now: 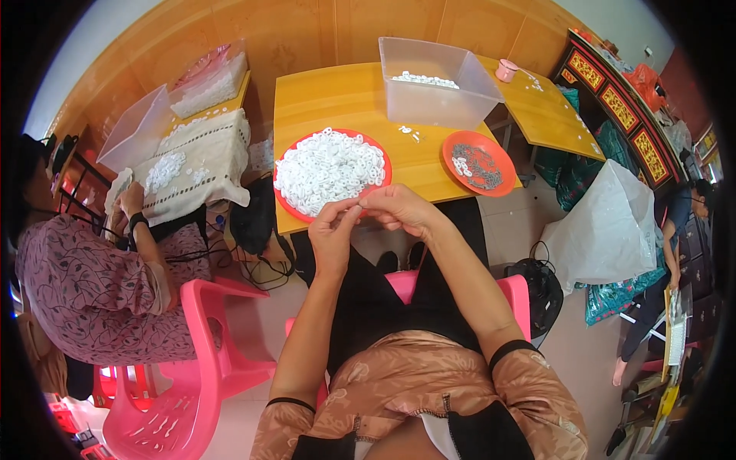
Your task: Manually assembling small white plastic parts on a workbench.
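Observation:
My left hand (336, 230) and my right hand (403, 211) meet at the front edge of the yellow table (322, 100), fingertips pinched together. Whatever they hold between them is too small to name. Just beyond my left hand is a red plate (387, 165) heaped with small white plastic pieces (330, 169), many with a hole. To the right of my hands lies a second, orange-red plate (502, 157). It holds small grey metal-looking pieces (484, 170) and a little group of white pieces (461, 165).
A clear plastic bin (437, 107) with white pieces stands at the table's back. Several loose pieces (410, 133) lie before it. At left a person (100, 284) works at a cloth-covered table (222, 146), beside a pink chair (203, 360). A large white sack (606, 226) stands at right.

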### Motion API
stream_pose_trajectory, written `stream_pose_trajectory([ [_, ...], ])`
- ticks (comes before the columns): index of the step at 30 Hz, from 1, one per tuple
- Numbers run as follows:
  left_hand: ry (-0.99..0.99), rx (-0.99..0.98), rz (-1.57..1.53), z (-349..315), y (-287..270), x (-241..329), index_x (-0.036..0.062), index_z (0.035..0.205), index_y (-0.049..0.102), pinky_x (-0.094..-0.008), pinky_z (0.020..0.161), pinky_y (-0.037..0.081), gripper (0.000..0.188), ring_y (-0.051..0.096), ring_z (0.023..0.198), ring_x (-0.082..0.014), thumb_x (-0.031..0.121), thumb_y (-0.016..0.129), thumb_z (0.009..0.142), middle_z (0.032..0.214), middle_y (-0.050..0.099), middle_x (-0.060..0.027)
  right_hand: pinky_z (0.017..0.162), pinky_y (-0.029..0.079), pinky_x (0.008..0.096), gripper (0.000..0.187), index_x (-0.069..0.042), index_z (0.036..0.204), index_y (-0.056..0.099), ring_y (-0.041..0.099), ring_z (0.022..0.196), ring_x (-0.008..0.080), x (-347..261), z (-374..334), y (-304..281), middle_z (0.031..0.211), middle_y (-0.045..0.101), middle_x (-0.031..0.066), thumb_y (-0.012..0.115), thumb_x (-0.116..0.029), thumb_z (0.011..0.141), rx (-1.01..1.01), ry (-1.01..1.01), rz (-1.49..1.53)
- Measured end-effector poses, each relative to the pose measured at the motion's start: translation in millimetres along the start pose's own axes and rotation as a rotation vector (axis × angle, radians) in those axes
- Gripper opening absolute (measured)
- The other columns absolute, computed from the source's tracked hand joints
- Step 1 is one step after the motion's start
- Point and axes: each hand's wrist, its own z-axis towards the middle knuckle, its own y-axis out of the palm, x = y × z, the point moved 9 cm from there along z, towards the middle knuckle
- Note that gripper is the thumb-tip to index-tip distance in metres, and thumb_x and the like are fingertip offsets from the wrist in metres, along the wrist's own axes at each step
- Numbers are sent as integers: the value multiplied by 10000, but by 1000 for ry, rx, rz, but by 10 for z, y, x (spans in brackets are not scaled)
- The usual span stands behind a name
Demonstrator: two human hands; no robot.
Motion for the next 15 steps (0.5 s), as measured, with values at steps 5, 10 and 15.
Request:
stream_pose_trajectory([
  [5, -17, -11, -104, -19, 22, -13, 9, 910, 630, -186, 634, 434, 102, 541, 674, -61, 31, 633, 811, 780, 608, -7, 384, 166, 177, 197, -50, 827, 617, 287, 440, 5, 45, -77, 47, 589, 454, -71, 643, -245, 824, 63, -38, 124],
  [10, -37, 26, -121, -15, -9, -63, 26, 897, 611, -175, 597, 407, 87, 530, 666, -48, 44, 635, 816, 786, 606, 6, 387, 210, 151, 176, -57, 844, 614, 335, 450, -2, 61, -157, -11, 638, 482, -53, 654, -227, 828, 168, -69, 68],
  [15, 50, 11, -8, -6, 8, -24, 13, 892, 600, -184, 574, 402, 83, 517, 653, -49, 66, 622, 833, 765, 584, 12, 392, 236, 142, 142, -65, 861, 614, 356, 462, -4, 33, -173, -30, 665, 497, -47, 643, -202, 838, 207, -133, 35],
])
